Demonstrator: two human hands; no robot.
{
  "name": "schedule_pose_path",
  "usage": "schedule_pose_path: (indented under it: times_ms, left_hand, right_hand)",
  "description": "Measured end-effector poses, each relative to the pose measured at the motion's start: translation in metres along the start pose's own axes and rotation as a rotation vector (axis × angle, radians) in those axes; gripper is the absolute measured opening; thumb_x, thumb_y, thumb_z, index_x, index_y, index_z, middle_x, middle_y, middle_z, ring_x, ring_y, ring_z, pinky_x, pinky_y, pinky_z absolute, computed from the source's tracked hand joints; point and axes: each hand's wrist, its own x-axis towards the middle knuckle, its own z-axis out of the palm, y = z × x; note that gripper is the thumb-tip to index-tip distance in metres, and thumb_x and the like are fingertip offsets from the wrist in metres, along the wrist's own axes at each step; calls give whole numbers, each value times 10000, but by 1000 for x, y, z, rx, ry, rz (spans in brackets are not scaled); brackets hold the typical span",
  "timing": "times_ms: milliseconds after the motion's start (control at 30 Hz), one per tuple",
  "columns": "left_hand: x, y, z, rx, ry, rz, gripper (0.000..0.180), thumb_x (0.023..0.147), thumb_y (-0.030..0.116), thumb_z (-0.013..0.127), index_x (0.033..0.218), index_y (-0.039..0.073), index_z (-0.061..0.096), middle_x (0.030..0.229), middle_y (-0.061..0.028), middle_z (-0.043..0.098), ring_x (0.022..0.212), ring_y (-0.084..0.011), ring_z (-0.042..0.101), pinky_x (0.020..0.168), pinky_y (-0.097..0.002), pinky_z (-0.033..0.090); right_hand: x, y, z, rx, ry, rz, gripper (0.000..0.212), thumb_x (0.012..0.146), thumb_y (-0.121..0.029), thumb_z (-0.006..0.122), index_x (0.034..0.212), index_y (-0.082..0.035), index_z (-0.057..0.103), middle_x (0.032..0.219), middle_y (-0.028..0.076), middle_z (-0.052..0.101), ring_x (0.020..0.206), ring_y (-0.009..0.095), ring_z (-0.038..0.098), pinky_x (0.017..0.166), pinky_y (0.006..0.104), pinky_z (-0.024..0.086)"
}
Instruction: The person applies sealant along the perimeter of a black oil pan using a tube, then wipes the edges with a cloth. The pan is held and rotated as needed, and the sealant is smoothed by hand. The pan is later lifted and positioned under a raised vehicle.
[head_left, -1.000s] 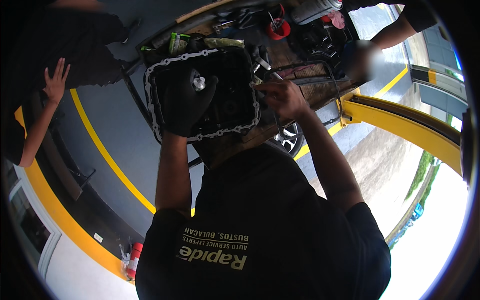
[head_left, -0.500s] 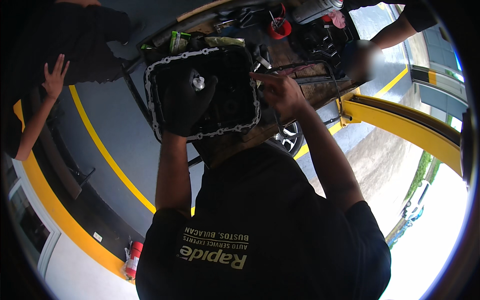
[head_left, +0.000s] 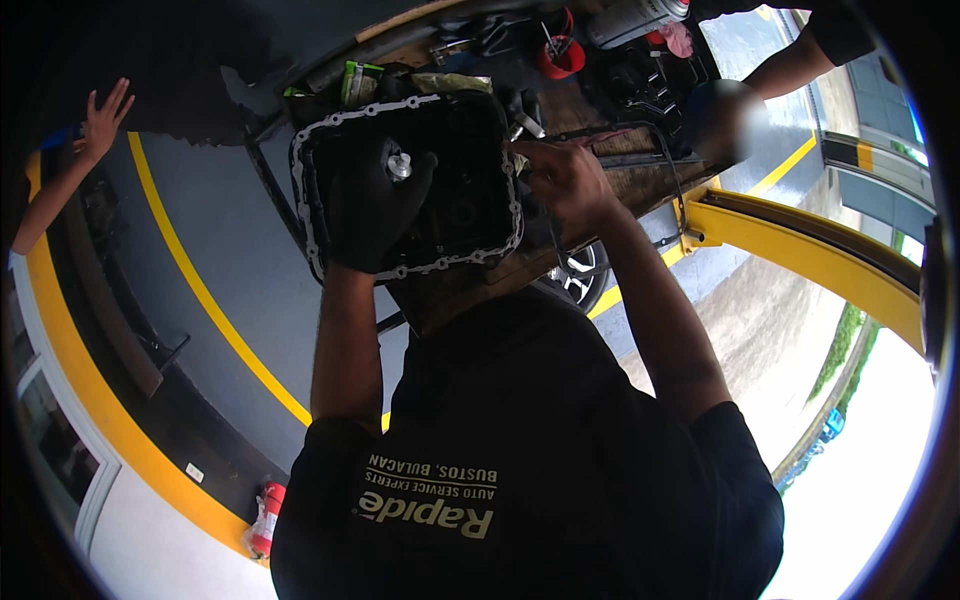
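Note:
A black oil pan (head_left: 440, 215) sits on the bench, its flange lined with an uneven grey bead of sealant. My left hand (head_left: 375, 215), in a black glove, is over the pan and closed around a silver tube-like piece (head_left: 399, 167), most of which the glove hides. At the pan's right rim is my right hand (head_left: 570, 182), bare. Its index finger is stretched out to the flange, with the tip at the sealant, while the other fingers curl under. I see nothing held in it.
A thin black gasket-like frame (head_left: 672, 150) lies to the right on the wooden bench (head_left: 640, 185). Behind are a red cup (head_left: 562, 60), a spray can (head_left: 635, 20) and green packets (head_left: 360, 84). A co-worker's arm (head_left: 795, 68) reaches in at right; another person's hand (head_left: 103, 122) is at far left.
My right fingertip has shifted slightly to the right at the rim. My left hand has barely moved. The co-worker's hand at far left has moved up and left.

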Motion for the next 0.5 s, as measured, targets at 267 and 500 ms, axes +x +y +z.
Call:
schedule_pose_path:
  times_ms: [267, 500]
  left_hand:
    - [5, -1, -1, 28, -42, -40, 350, 933, 274, 937, 1007, 7, 723, 930, -152, 731, 840, -302, 719, 785, -437, 573]
    - [6, 5, -2, -13, -52, -57, 364, 931, 289, 937, 1081, 15, 749, 984, -167, 756, 892, -328, 746, 829, -463, 593]
  right_hand:
    - [0, -5, -4, -36, -43, 16, 674, 835, -54, 719, 1491, -191, 791, 826, 96, 742, 745, 252, 731, 714, 416, 580]
    - [-4, 9, 9, 19, 68, -98, 627, 819, -98, 729, 1435, -170, 820, 806, 108, 728, 729, 286, 721, 708, 440, 571]
